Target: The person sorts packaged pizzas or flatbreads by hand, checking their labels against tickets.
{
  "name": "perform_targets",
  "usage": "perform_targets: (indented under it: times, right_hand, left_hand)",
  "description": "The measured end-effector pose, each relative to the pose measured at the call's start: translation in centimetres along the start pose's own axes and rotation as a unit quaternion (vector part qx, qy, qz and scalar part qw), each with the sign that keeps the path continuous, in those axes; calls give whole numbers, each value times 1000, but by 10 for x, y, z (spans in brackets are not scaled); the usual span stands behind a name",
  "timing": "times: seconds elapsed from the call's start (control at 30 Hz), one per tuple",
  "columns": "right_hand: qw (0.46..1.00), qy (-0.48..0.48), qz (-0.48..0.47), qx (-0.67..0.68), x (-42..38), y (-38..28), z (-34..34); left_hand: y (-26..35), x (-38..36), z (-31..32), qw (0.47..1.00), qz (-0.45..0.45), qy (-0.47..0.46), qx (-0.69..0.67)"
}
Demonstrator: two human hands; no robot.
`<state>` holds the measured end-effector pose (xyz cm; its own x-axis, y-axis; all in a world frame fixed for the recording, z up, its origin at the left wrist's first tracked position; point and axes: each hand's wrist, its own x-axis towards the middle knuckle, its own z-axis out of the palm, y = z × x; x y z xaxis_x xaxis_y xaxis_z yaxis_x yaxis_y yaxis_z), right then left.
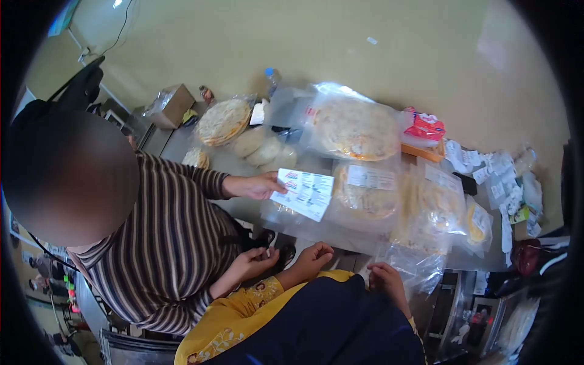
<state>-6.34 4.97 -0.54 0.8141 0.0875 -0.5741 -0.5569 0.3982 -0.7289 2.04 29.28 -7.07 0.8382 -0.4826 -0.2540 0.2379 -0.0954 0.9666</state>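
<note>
My left hand [312, 260] is closed loosely, fingers curled, in front of the steel table's near edge; whatever may be inside it is hidden. My right hand [387, 282] is held near my dark clothing, its bent fingers beside a small pale patch I cannot identify. A clear plastic bag [420, 267] hangs at the table edge close to this hand. Across from my left hand, a person in a striped top [164, 237] holds a sheet of printed labels [313, 202] over the table. That person's other hand [252, 266] pinches something small and white.
Bagged round flat breads with a pale topping [353, 129] cover much of the table [237, 167]. More labelled packs [368, 188] lie nearer me. A cardboard box [173, 106], bottle [272, 79], red-and-white pack [424, 126] and crumpled paper strips [505, 182] stand along the back and right.
</note>
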Motion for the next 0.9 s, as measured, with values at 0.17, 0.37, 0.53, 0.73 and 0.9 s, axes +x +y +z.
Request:
perform_targets:
  times: [0.17,0.37,0.53,0.73,0.9]
  right_hand:
    - [995,-97,-9,-13,60,-20,53]
    - [943,37,-299,-140,140,-63,121]
    - [925,-30,-273,-261,171,-78,100]
    - [974,-49,-192,-111,121,-45,97]
    - [983,-17,-181,-12,97,-18,96]
  left_hand:
    - [-8,-15,-20,977,-38,19,-208]
    - [33,11,-50,934,16,33,-355]
    - [43,24,-51,915,17,-7,-402]
    - [26,25,-40,869,-22,-34,-493]
    - [41,29,-26,861,-43,-36,-505]
